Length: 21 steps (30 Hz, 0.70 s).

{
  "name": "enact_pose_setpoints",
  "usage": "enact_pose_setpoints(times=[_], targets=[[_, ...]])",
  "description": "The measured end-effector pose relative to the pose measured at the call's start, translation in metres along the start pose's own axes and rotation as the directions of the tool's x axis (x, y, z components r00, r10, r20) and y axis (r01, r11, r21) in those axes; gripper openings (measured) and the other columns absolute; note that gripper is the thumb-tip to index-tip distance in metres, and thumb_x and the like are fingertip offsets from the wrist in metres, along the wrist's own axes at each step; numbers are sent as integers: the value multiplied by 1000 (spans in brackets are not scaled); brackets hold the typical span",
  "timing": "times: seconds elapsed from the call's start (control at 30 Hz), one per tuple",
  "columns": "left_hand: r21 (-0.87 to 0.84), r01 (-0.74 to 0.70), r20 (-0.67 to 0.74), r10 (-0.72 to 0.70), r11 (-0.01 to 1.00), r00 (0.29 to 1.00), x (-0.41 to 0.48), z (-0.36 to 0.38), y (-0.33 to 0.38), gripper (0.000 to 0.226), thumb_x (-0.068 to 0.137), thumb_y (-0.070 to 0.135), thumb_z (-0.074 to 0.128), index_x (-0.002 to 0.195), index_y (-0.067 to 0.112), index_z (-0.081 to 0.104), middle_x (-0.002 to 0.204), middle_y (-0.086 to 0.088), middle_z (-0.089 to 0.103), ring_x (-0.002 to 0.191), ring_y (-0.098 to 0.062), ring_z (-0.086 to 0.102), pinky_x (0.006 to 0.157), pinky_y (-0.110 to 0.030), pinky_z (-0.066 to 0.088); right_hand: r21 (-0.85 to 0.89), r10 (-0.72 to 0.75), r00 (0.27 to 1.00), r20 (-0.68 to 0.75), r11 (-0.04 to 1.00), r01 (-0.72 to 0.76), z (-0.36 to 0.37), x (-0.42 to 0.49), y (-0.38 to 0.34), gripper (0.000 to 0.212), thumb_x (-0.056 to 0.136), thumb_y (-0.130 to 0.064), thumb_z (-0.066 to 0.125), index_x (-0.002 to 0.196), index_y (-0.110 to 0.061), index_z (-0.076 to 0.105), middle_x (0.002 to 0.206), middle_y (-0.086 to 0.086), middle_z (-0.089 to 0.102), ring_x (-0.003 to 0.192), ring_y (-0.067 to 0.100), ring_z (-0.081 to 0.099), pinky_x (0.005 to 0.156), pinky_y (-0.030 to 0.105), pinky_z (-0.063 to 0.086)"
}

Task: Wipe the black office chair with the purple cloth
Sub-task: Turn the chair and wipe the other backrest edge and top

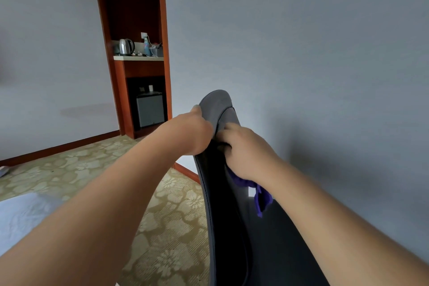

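My left hand (197, 132) grips the top edge of the black office chair (222, 204). My right hand (246, 153) grasps the purple cloth (262, 197) against the chair's backrest, just below the top; one end hangs down.

On my feed the black office chair (222, 193) has a smooth, faintly glossy skin, leather or vinyl I think, with a stitched seam along its edge. The purple cloth (263, 199) looks soft and fuzzy, and the carpet (176, 227) looks coarse and woven. I see polished reddish wood on the alcove frame (117, 90) and shiny metal on the kettle (125, 47).
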<state>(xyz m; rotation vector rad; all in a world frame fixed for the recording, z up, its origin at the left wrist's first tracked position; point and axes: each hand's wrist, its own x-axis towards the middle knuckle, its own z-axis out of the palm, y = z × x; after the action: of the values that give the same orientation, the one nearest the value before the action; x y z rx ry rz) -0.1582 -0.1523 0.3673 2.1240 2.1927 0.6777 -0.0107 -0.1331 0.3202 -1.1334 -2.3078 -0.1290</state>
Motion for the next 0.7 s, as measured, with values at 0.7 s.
enact_pose_setpoints(times=[0.7], targets=[[77,-69,-127,78,995,989,0,9,-12,30,99,28,34,121,10,43,74,-9,44,75,-28,51,67,-37,42,33,192,980,-58,981,-190,14,24,9,30,91,-27,55,109,-44,71,99,-9,56,96,20,56,69,32,44]])
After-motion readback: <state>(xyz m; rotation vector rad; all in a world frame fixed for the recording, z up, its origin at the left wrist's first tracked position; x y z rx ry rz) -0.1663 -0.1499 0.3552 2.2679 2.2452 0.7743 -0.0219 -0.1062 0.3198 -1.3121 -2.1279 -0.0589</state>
